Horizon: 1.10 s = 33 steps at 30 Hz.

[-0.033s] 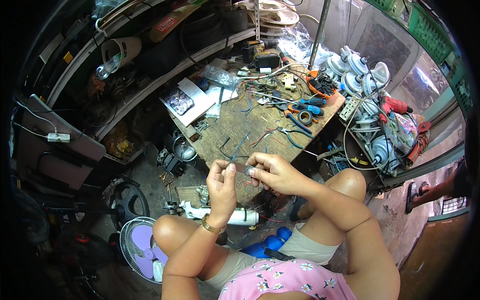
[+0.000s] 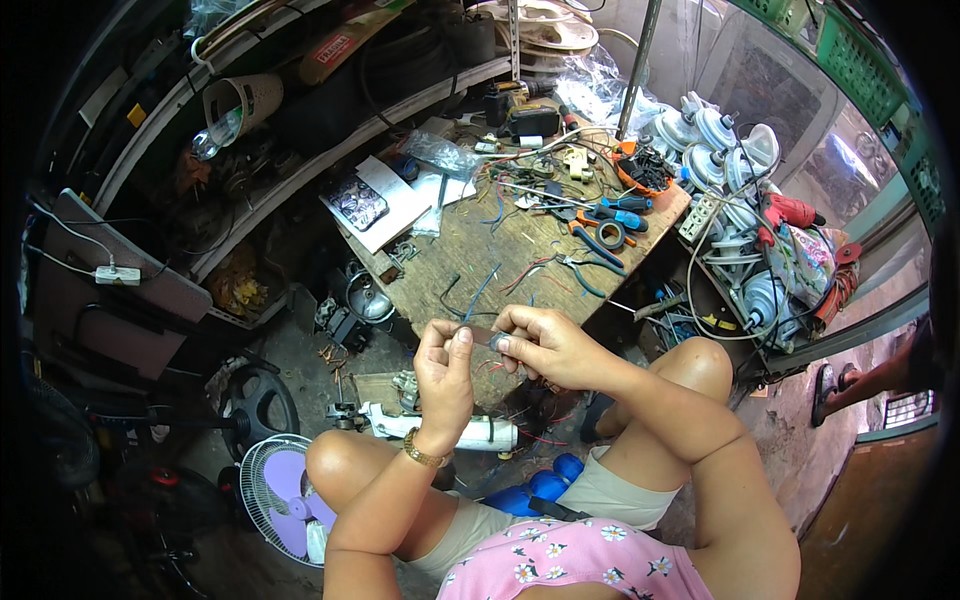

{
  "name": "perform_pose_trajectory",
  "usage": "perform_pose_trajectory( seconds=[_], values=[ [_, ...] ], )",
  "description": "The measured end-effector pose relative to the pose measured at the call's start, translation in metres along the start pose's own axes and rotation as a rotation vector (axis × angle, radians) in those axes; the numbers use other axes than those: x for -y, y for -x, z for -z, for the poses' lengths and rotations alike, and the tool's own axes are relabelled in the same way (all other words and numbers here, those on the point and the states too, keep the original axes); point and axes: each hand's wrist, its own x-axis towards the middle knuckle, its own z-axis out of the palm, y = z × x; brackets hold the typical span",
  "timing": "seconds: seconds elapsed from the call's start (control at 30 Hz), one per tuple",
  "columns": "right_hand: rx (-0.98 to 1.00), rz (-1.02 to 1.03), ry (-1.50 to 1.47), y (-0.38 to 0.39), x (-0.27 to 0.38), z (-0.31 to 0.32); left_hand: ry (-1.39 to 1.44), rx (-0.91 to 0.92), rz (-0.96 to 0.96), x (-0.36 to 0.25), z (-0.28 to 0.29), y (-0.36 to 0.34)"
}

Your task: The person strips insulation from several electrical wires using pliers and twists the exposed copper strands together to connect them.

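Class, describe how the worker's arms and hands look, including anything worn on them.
The left hand and right hand are ungloved, and no sleeves show. A golden band circles the left wrist; nothing shows on the right wrist.

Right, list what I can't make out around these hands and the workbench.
All in the head view:
Flat strip: its ends, covered by fingers of the left hand and right hand.
Black pieces in the orange bowl: too small and jumbled.
Purple fan: partly hidden by the left knee.
Other person's leg: upper part lost in the dark right-hand rim.
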Motion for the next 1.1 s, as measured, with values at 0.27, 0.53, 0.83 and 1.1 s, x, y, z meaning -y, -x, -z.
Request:
perform_pose_trajectory(
  seconds=[0.27, 0.53, 0.83, 1.1],
  values=[
    [0.101, -0.018, -0.390, -0.006, 0.000, 0.007, 0.141, 0.104, 0.063, 0.014, 0.002, 0.004],
    [0.110, 0.002, -0.398, -0.005, 0.000, 0.000, 0.109, 0.120, 0.053, 0.002, -0.011, 0.008],
    [0.112, -0.010, -0.359, -0.005, 0.000, -0.002, 0.144, 0.121, 0.024, 0.007, -0.010, 0.009],
    [0.057, -0.024, -0.391, -0.002, 0.004, 0.001, 0.026, 0.179, 0.030, 0.005, -0.003, 0.007]
  ],
)
